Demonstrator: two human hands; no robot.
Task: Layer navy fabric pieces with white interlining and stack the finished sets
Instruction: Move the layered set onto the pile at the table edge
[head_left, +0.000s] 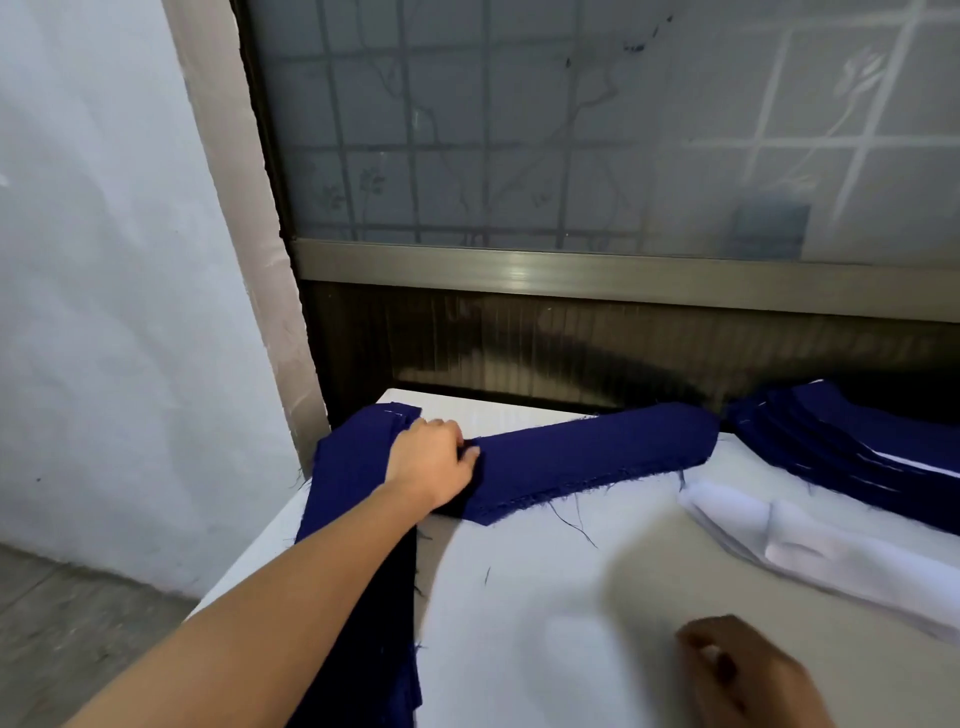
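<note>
My left hand (434, 460) reaches to the far left of the white table (545, 597) and pinches the end of a long navy fabric piece (597, 449), which stretches right across the table's back. Under the hand and forearm lies a pile of navy pieces (353, 467) running along the left edge. My right hand (737, 670) hovers low at the front right, fingers loosely curled, holding nothing. White interlining strips (810, 545) lie in a pile at the right. A stack of navy sets (852, 441) with white edges showing sits at the back right.
A frosted window (597, 130) with a metal sill stands right behind the table. A white wall is at the left, and the floor shows beyond the table's left edge. Loose navy threads lie on the table near the middle.
</note>
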